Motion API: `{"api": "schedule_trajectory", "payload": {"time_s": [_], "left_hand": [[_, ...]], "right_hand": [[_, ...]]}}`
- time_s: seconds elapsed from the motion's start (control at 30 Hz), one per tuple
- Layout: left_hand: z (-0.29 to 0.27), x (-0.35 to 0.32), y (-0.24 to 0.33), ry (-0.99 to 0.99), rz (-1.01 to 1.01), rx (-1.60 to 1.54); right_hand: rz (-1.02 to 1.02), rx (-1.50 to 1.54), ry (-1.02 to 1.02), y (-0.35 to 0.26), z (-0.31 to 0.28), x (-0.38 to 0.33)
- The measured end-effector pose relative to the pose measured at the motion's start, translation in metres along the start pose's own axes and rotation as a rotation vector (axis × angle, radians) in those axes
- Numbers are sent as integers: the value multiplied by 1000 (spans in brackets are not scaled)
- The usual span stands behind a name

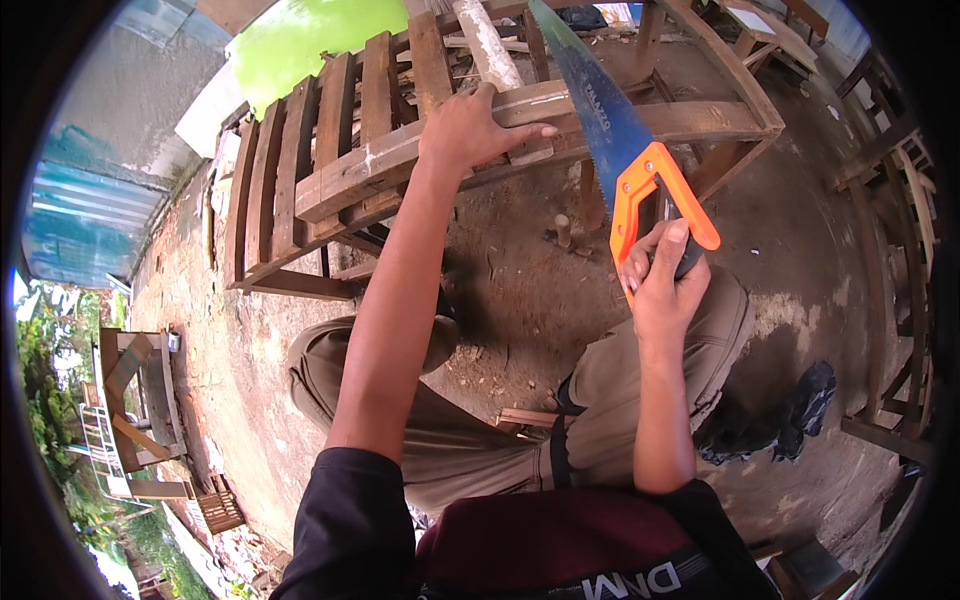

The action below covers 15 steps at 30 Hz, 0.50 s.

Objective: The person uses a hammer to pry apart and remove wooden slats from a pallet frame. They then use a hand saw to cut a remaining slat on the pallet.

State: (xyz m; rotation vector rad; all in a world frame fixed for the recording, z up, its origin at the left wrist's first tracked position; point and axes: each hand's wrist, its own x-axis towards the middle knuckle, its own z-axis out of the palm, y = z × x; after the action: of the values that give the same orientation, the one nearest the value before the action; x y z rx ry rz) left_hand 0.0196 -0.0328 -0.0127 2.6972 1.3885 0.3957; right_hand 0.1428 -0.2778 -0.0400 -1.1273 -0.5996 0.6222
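Observation:
My left hand [468, 132] presses down on a wooden beam [355, 172], its fingers curled over the far edge and its thumb stretched to the right. The beam lies along the near side of a slatted wooden bench [379, 85]. In my right hand [664, 285] is a handsaw [622, 135], gripped by its orange and black handle. The saw's blue blade points away from me, its toothed edge on the left, crossing by the beam's right end. Whether the teeth touch the wood, I cannot tell.
A pale, worn post [487, 45] rests across the bench beyond my left hand. Black plastic [790, 415] lies on the floor at right, near wooden frames [905, 290]. Wood scraps [528, 415] lie between my legs. Wooden furniture [140, 400] stands far left.

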Motion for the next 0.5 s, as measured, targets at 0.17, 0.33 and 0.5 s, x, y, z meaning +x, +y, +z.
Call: {"api": "schedule_trajectory", "payload": {"time_s": [0.17, 0.33, 0.5], "left_hand": [[2, 8, -20, -6, -56, -312], [-3, 7, -10, -15, -134, -115], [-3, 6, -14, 3, -127, -108]], "right_hand": [[32, 10, -39, -4, 0, -2], [8, -8, -63, 2, -7, -2], [-20, 18, -92, 6, -7, -4]]}}
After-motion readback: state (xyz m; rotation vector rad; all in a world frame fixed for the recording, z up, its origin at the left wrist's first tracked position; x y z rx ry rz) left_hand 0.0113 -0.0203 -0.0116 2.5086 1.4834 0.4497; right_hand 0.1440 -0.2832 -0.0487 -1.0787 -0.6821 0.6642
